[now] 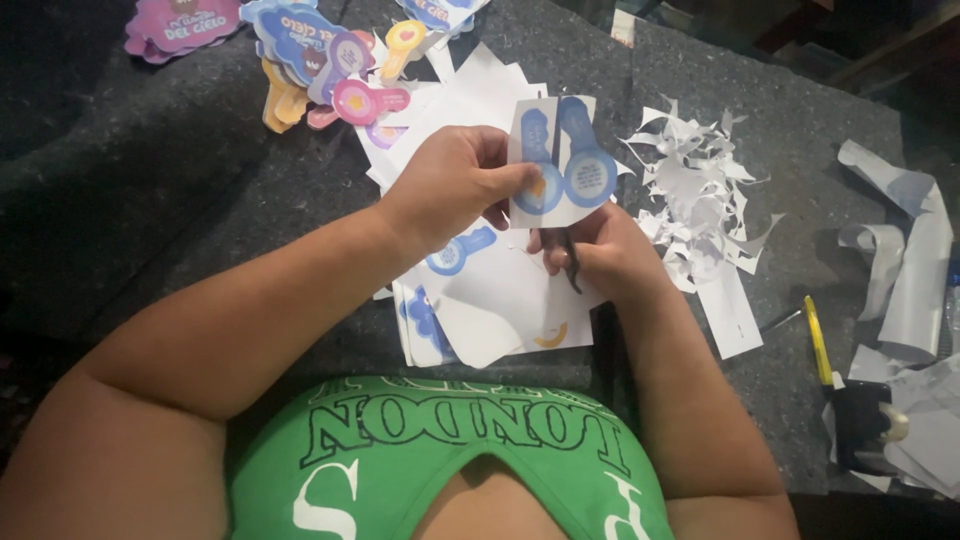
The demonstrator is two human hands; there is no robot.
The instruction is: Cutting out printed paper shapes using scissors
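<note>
Item: paper sheet with two blue printed shapes, held above a grey felt-covered table.

Left hand pinches the sheet's left edge, thumb on its face; right hand below it is closed around dark scissors, whose blades meet the sheet's lower edge. Underneath — a stack of white sheets. Right — white offcuts; far left — coloured cut-outs.
</note>
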